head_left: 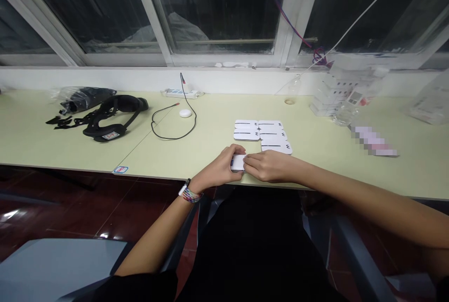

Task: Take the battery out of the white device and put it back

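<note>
My left hand [224, 168] is curled around a small white card [238, 161] with a dark blue mark at its left end, fingers along the far edge and thumb at the near edge. My right hand [264, 165] has its fingers bunched together against the card's right end, covering that part. Whether this is one card or a small stack cannot be made out. Just beyond my hands lie several white cards [276, 146] with rounded corners, each printed with a black line and a letter, two in the left column and three in the right.
A black headset [115, 117] with straps and a bagged black item [86, 99] lie at left. A black cable [175, 139], a white round case [185, 113] and a power strip [182, 93] are behind. White boxes [329, 98], a clear bottle [347, 110] and a blurred packet [373, 140] stand right.
</note>
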A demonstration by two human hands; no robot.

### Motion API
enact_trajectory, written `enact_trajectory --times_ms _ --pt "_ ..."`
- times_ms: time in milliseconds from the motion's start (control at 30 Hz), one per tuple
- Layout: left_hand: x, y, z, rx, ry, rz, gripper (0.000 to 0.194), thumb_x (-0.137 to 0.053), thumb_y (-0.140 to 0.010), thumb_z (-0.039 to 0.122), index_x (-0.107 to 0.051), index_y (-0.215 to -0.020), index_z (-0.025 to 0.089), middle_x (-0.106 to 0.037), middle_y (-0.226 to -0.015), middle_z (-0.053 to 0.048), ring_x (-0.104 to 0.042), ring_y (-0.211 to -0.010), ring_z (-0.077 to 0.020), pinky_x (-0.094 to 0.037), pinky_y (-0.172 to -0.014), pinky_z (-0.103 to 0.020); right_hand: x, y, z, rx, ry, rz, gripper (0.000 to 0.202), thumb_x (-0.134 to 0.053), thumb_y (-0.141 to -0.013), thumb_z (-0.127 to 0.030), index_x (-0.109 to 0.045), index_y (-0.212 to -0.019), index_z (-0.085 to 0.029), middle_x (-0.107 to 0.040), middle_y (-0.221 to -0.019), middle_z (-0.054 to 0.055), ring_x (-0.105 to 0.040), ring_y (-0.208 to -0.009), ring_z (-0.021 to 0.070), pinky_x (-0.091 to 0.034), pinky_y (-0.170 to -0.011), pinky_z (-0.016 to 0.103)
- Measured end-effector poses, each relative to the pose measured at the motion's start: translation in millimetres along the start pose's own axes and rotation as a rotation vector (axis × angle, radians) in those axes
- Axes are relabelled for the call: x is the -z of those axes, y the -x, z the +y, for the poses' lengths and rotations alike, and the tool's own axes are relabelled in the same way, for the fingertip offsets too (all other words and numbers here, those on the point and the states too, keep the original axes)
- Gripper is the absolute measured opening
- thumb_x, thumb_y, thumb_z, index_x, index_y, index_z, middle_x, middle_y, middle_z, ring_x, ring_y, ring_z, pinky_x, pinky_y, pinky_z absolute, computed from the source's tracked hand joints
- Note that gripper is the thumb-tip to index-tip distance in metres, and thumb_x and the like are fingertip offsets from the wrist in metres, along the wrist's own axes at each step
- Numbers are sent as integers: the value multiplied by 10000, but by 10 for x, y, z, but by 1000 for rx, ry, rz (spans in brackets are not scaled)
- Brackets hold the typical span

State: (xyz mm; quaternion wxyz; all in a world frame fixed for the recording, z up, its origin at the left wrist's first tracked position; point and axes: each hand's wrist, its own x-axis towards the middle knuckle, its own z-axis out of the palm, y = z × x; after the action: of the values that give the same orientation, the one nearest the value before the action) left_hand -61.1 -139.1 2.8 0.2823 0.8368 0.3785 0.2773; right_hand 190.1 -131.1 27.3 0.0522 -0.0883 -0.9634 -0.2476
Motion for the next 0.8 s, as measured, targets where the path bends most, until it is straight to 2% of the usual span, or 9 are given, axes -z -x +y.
enact_trajectory --times_ms 100,200,333,400,467,600,700,767,800 --pt "-7 4 -9 -11 51 27 705 -760 -793 166 -498 -1440 262 -657 -1420 -113 -657 -1367 -327 -548 -1188 -528 -23 1 -33 -142 -203 15 119 -585 -1024 -143 -644 -1124 -167 -746 -1065 139 -691 -909 274 -529 -657 380" --pt "-3 12 -13 -32 93 46 730 -778 -808 175 -491 -1470 281 -611 -1490 -120 -638 -1398 -327 -556 -1190 -521 -35 -8 -70 -390 -419 57 395 -695 -996 -335 -617 -1342 -163 -733 -1269 204 -700 -1072 344 -609 -783 455" --pt "9 21 14 -27 105 43 691 -784 -855 211 -501 -1480 291 -562 -1517 -119 -622 -1417 -318 -545 -1209 -513 -29 -39 -77 -610 -653 54 612 -757 -990 -383 -547 -1541 -215 -739 -1249 187 -709 -1153 359 -638 -865 484" --pt "10 24 27 -27 101 47 698 -791 -867 222 -502 -1499 294 -556 -1519 -118 -609 -1431 -318 -528 -1227 -519 -33 -56 -61 -634 -693 70 630 -793 -956 -368 -565 -1529 -238 -735 -1267 173 -701 -1182 362 -640 -891 500" --pt "6 27 28 -29 79 55 721 -786 -870 209 -495 -1524 300 -552 -1534 -120 -586 -1458 -327 -512 -1242 -532 -52 -60 -31 -609 -661 125 552 -803 -932 -339 -624 -1439 -218 -738 -1266 168 -690 -1180 364 -638 -911 517" --pt "-5 36 2 -12 103 49 841 -787 -850 180 -435 -1601 313 -513 -1611 -134 -582 -1477 -341 -536 -1214 -520 -122 44 81 -441 -457 210 143 -676 -1014 -289 -720 -1113 -196 -766 -1082 155 -700 -1007 323 -632 -865 510" --pt "-6 45 -1 10 113 57 983 -799 -840 173 -335 -1695 319 -502 -1641 -147 -587 -1464 -346 -525 -1218 -525 -193 235 208 -333 -344 279 192 -551 -1088 -249 -734 -1030 -243 -776 -1026 127 -718 -986 303 -634 -880 515" --pt "-6 52 7 31 117 55 1043 -805 -847 190 -273 -1734 326 -480 -1667 -153 -571 -1478 -352 -520 -1218 -526 -250 383 298 -411 -300 415 195 -561 -1084 -260 -755 -1065 -258 -779 -1075 128 -724 -1027 305 -634 -874 511" --pt "-6 57 11 40 120 47 1058 -808 -851 203 -254 -1744 329 -466 -1679 -154 -564 -1484 -354 -522 -1213 -521 -281 450 342 -517 -284 507 198 -570 -1074 -272 -767 -1081 -255 -771 -1069 133 -721 -1007 304 -629 -846 500"
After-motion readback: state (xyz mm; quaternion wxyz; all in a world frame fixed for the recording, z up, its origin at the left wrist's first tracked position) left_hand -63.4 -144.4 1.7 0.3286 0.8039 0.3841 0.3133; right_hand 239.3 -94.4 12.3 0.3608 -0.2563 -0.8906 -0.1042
